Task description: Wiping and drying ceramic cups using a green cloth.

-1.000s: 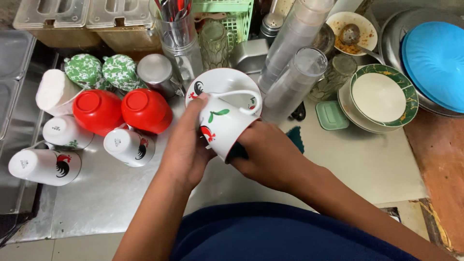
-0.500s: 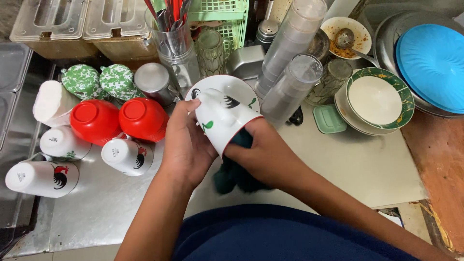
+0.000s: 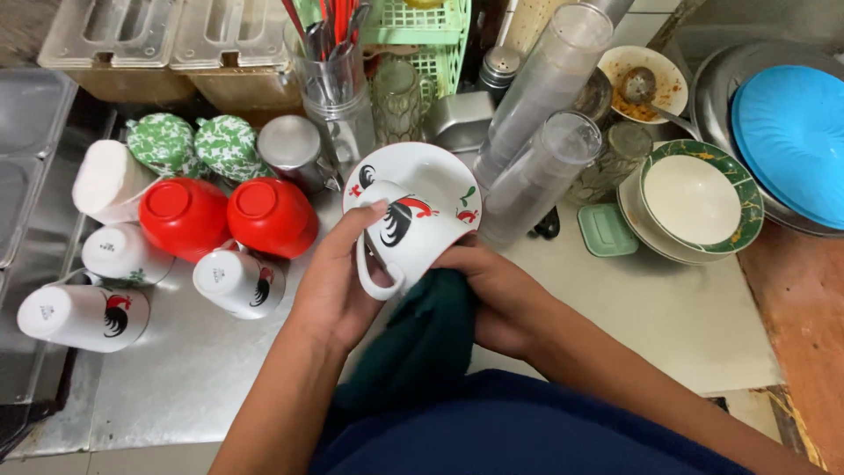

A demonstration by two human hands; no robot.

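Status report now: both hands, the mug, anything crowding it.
Left hand shut on white rooster mug. Right hand presses dark green cloth to it. Mug off counter. Stacked clear cups close behind; red bowls left.

The right hand [image 3: 497, 299] is mostly covered by the dark green cloth [image 3: 422, 339], so its fingers do not show. The lower part of the white ceramic cup with a rooster picture [image 3: 409, 230] is hidden between the cloth and the left hand [image 3: 338, 281]. Far right of the hands, the round blue plastic lid [image 3: 791, 141] is cut by the picture's edge. Above the hands, the red chopsticks in the glass holder [image 3: 330, 79] are cut by the top edge.
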